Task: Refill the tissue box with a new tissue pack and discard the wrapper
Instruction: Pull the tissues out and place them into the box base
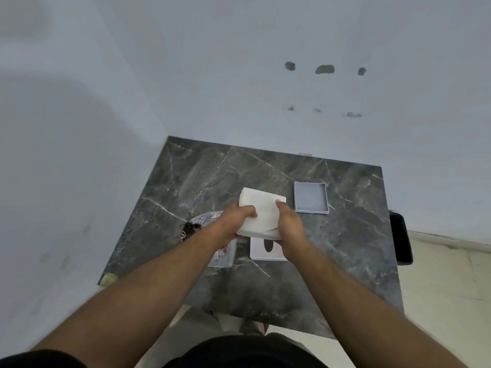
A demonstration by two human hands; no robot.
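With the tissue stack (pixel 261 212) already out of its wrapper (pixel 212 236), unpacking looks done — both hands carry the bare stack above the desk (pixel 345 235). Left hand (pixel 233 221) grips its left edge, right hand (pixel 288 224) its right edge. Wrapper lies crumpled on the desk under the left wrist, not discarded. Box lid (pixel 267 251) with the slot sits just below the stack; the grey box base (pixel 310 197) stands open and empty, just right of it. Left, as I read it: seat stack in base, fit lid, bin wrapper — dark bin (pixel 401 237) at desk's right edge, probably.
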